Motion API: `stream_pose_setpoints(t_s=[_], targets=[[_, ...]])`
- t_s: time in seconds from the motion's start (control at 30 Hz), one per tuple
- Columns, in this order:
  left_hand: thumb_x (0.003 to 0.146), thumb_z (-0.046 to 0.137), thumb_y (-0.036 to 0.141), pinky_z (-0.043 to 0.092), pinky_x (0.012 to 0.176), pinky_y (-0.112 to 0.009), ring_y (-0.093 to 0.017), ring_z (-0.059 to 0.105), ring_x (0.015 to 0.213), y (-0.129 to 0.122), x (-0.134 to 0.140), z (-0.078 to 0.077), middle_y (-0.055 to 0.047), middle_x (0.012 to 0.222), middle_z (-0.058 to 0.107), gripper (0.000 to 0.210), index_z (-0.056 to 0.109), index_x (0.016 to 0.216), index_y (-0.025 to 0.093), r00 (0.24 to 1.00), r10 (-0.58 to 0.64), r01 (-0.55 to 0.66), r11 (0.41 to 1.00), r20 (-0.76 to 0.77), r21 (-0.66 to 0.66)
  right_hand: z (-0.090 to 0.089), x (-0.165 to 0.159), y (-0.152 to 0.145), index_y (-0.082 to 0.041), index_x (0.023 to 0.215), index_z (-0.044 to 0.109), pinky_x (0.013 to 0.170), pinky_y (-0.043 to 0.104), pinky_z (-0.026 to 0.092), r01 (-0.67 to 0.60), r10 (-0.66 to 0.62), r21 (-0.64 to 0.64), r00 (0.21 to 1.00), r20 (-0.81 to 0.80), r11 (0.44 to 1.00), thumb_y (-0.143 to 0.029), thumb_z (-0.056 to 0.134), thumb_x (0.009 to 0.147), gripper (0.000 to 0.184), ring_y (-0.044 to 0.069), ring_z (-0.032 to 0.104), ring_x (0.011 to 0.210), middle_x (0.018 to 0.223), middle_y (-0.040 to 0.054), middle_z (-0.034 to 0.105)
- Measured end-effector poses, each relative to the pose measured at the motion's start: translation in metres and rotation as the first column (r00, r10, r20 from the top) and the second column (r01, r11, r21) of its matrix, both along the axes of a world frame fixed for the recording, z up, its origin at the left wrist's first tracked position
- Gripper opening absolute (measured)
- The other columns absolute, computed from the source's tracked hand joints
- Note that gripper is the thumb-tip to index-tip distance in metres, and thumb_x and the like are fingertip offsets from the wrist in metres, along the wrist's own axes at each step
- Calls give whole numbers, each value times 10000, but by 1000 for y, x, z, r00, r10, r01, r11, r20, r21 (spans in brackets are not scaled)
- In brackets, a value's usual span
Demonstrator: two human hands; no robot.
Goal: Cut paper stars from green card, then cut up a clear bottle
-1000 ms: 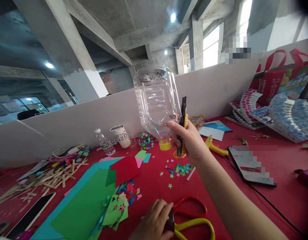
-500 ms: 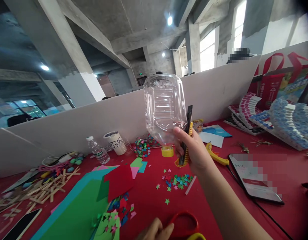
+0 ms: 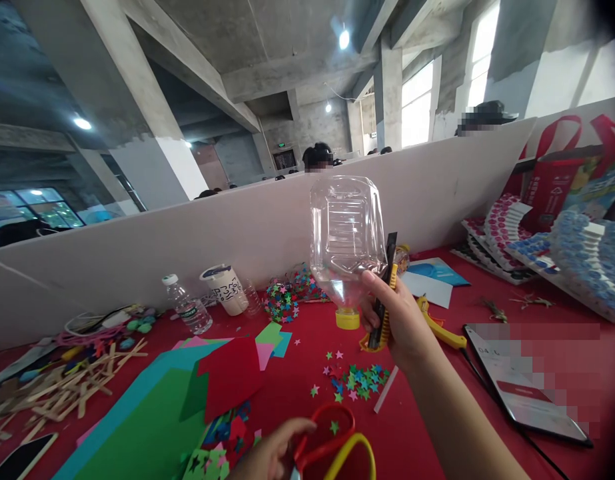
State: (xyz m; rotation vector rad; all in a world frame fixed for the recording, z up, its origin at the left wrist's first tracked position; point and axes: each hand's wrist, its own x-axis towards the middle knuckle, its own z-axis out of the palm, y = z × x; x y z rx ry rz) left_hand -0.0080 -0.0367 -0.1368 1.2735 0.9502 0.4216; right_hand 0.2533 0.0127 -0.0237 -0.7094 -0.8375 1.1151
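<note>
My right hand [image 3: 400, 320] is closed on a clear plastic bottle [image 3: 347, 233], held upside down with its yellow cap [image 3: 347, 319] lowest. A long black and yellow tool with a ribbed edge [image 3: 386, 293] is in the same grip; its exact kind is unclear. At the bottom edge, my left hand [image 3: 274, 450] has its fingers closed at the red loop of a pair of scissors [image 3: 332, 408], which also show a yellow loop. The blades are mostly out of frame. Small paper stars [image 3: 362, 380] lie scattered on the red table below the bottle.
Coloured paper sheets [image 3: 157, 400] and wooden sticks [image 3: 82, 380] lie left. Behind stand a small water bottle [image 3: 187, 305] and a white cup [image 3: 224, 290]. A glue gun [image 3: 440, 327] and a phone [image 3: 527, 387] lie right. A white partition [image 3: 257, 227] runs behind.
The bottle and my right hand have shifted slightly right and down in view. My left hand and the scissors have come left, with the scissors' loops higher in view.
</note>
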Motion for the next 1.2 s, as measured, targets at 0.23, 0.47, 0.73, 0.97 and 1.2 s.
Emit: stream_pose_setpoints(t_s=[0.23, 0.47, 0.73, 0.97, 1.2], targets=[[718, 570, 183, 484, 713, -304, -187, 614, 758, 106, 34, 39, -34, 860, 642, 674, 404, 1370, 223, 915, 301, -83, 790, -268, 607, 2, 6, -2, -234, 742, 423, 389, 170, 365, 16, -16, -6, 999, 30, 1000, -446, 696, 784, 348, 67, 348, 375, 412, -119, 390], [579, 606, 29, 442, 932, -385, -264, 600, 1042, 181, 78, 3, -93, 1157, 652, 693, 554, 1248, 200, 929, 264, -19, 736, -261, 677, -1, 8, 3, -235, 785, 450, 360, 171, 350, 10, -10, 2, 1000, 29, 1000, -460, 707, 761, 342, 62, 313, 346, 405, -125, 388], [823, 576, 334, 347, 1058, -415, -254, 506, 1232, 123, 53, 42, -120, 1322, 564, 506, 492, 1305, 207, 958, 286, -232, 750, 12, 619, -4, 6, 2, -226, 901, 516, 402, 185, 343, -105, 127, -93, 951, 282, 990, -429, 729, 758, 326, 73, 341, 386, 434, -126, 422], [759, 510, 693, 409, 1005, -486, -352, 443, 1286, 77, 1, 91, -126, 1374, 523, 736, 480, 1345, 248, 724, 320, -502, 852, 611, 148, -6, 0, -7, -257, 1170, 576, 827, 328, 459, -318, 343, -160, 684, 644, 935, -356, 792, 690, 535, 258, 574, 1003, 1099, 25, 640], [652, 761, 440, 533, 787, -380, -359, 575, 1126, 49, -38, 65, -127, 1234, 628, 760, 484, 1335, 253, 790, 491, -570, 809, 367, 145, -43, -15, -7, -192, 924, 671, 522, 168, 409, -413, 499, -295, 797, 340, 862, -180, 804, 638, 316, 96, 522, 607, 720, -57, 607]])
